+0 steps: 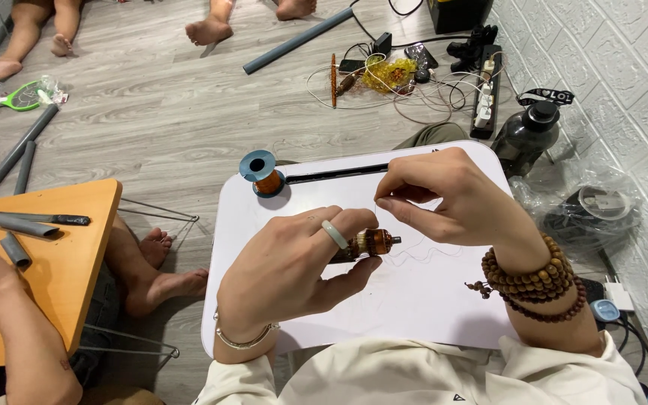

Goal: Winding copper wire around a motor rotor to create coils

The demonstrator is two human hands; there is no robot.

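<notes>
My left hand (298,266), with a pale ring on one finger and a thin bangle at the wrist, grips a small brown motor armature (373,242) with a metal shaft, held just above a white lap table (414,307). My right hand (451,199), with wooden bead bracelets on the wrist, pinches a very fine wire (414,253) just above the armature; the wire loops loosely across the table top. A blue spool of copper wire (262,174) stands at the table's far left corner.
An orange low table (76,225) at the left holds grey tube pieces and a knife; another person's hand and bare feet are by it. Grey pipes, other people's feet, a power strip (487,94), tangled cables, a dark bottle (528,135) and a plastic bag lie around.
</notes>
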